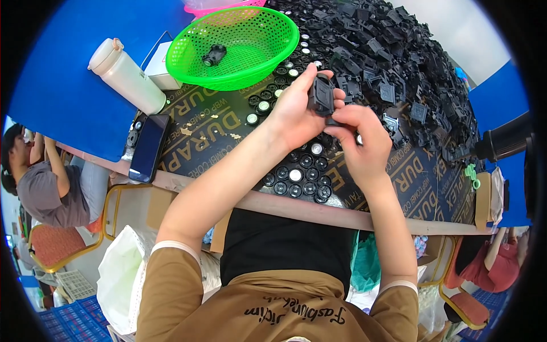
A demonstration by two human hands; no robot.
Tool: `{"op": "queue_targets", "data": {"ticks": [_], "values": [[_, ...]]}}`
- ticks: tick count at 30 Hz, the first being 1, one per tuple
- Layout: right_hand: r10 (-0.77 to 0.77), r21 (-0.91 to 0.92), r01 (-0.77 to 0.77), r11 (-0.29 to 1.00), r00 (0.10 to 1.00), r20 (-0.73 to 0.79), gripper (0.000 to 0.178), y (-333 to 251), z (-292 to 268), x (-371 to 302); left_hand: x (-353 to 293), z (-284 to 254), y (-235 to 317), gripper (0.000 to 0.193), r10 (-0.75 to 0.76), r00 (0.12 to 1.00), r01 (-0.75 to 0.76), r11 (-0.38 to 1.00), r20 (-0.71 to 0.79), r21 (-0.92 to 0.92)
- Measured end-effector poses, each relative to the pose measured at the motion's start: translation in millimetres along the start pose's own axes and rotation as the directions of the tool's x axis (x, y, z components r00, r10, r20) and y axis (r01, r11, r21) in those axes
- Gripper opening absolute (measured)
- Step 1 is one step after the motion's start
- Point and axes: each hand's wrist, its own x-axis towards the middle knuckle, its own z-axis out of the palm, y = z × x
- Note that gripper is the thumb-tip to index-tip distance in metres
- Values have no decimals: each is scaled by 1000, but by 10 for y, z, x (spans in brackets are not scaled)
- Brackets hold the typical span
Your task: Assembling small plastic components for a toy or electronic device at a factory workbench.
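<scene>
My left hand (301,108) is closed around a black plastic frame-like part (322,96), held upright above the table. At the lower end of that part, the thumb and fingers of my right hand (366,139) pinch a small dark piece (332,121), whose kind I cannot make out. Below my hands, near the table's front edge, lie several small black wheels (309,175), some with silvery centres. More wheels (264,106) are spread left of my left wrist. Beyond my hands rises a large heap of black plastic parts (379,54).
A green perforated basket (250,57) holds one black part (215,55); a pink basket (196,10) stands behind it. Left are a white bottle (128,77), a white box (161,67) and a phone (150,149). A black cylindrical tool (504,139) juts in from the right. People sit at both sides.
</scene>
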Motion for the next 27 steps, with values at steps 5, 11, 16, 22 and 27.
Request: {"op": "queue_targets", "data": {"ticks": [5,11,16,22,27], "values": [[-88,-144,89,986,996,15,28,39,19,14,-54,35,-149,37,27,996,-28,1000,84,4],[8,-154,0,988,999,50,55,25,22,69,-143,203,-248,34,256,967,-255,965,-11,65],[95,-40,-92,995,992,81,52,37,64,33,-160,210,-313,32,387,921,-374,911,-48,171],[294,132,-297,946,955,37,51,65,-24,167,-12,185,-25,25,455,827,-547,524,329,653],[542,9,-584,811,758,362,16,89,-467,93,-46,-40,904,32,595,250,-281,-711,764,645]]}}
